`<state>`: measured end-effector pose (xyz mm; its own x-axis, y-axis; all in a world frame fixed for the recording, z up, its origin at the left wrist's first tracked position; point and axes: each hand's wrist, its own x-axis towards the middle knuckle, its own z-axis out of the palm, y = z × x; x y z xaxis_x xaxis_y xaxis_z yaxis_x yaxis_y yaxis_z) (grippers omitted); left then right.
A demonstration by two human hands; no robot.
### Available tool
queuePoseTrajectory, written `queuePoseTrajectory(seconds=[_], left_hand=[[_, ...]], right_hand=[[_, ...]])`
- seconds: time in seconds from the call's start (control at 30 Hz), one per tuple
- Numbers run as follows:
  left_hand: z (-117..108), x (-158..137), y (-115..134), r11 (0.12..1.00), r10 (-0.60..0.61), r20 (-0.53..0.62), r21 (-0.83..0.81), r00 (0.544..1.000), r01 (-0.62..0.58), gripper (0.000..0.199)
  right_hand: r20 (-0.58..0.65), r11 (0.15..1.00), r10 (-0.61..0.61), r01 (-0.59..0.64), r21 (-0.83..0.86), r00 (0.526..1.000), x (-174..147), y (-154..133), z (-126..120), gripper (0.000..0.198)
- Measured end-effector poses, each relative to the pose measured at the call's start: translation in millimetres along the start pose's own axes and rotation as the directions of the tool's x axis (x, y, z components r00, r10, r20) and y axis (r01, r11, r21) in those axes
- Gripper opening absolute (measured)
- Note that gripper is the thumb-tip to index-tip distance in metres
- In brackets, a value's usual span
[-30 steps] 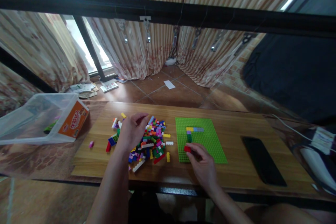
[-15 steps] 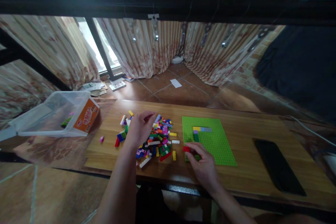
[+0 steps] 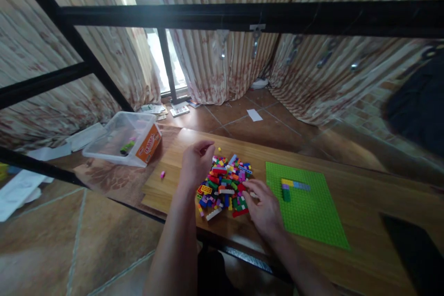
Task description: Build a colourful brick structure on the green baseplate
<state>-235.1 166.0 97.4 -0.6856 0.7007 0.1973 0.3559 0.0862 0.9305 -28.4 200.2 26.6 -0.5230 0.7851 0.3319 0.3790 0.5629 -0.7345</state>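
Observation:
My left hand (image 3: 197,163) hovers over the left side of a heap of toy bricks (image 3: 227,178). Its thumb and fingers are curled together, and whatever they may hold is hidden. At the heap's right edge is my right hand (image 3: 264,206), thumb and fingers closed on a small red brick (image 3: 241,187). To the right lies a green baseplate (image 3: 312,212). An L-shaped row of bricks (image 3: 294,184) is fixed on it, in yellow, blue, grey-blue, purple and dark green.
A clear plastic box (image 3: 114,141) with an orange label stands left of the wooden board (image 3: 166,194). One pink brick (image 3: 163,174) lies apart on the board's left. A dark flat object (image 3: 409,245) sits at the right. A black rail (image 3: 225,16) crosses above.
The view has turned left. My right hand has moved with the red brick from the baseplate's left edge to the heap. My left hand stays over the heap's left side, fingers still curled.

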Motion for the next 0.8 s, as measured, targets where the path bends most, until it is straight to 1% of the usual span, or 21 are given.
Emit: queuePoseTrajectory(seconds=[0.07,0.13,0.2,0.27,0.37,0.47,0.53,0.67,0.73,0.8], left_hand=[[-6,3,0,0.999,-0.023,-0.057,-0.035,0.998,0.021,0.025],[-10,4,-1,0.998,-0.042,-0.100,-0.057,0.994,0.037,0.024],[-10,4,0,0.996,-0.055,-0.113,-0.073,0.992,0.047,0.023],[-7,3,0,0.995,-0.054,-0.097,-0.085,0.994,0.046,0.023],[-4,1,2,0.996,-0.036,-0.061,-0.086,0.997,0.031,0.022],[-5,0,2,0.996,-0.036,-0.071,-0.078,0.997,0.031,0.022],[-7,1,2,0.997,-0.040,-0.088,-0.074,0.995,0.033,0.021],[-9,2,0,0.996,-0.038,-0.111,-0.079,0.993,0.030,0.020],[-9,2,-2,0.997,-0.035,-0.122,-0.080,0.992,0.025,0.020],[-9,2,-3,0.997,-0.032,-0.124,-0.076,0.992,0.022,0.020]], right_hand=[[0.026,0.998,-0.044,0.045,-0.044,0.999,2,-5,1,0.019],[0.090,0.991,-0.108,0.114,-0.067,0.990,5,-11,4,0.018],[0.169,0.979,-0.169,0.186,-0.089,0.971,6,-18,9,0.018],[0.222,0.966,-0.189,0.221,-0.131,0.957,7,-23,13,0.017],[0.236,0.952,-0.144,0.200,-0.231,0.961,9,-25,16,0.015],[0.260,0.937,-0.117,0.194,-0.292,0.958,10,-24,14,0.015],[0.267,0.937,-0.123,0.200,-0.285,0.956,12,-27,12,0.016],[0.205,0.952,-0.164,0.210,-0.225,0.965,17,-42,16,0.020],[0.221,0.944,-0.197,0.246,-0.220,0.955,22,-53,23,0.017],[0.255,0.924,-0.201,0.270,-0.271,0.946,25,-62,32,0.012]])
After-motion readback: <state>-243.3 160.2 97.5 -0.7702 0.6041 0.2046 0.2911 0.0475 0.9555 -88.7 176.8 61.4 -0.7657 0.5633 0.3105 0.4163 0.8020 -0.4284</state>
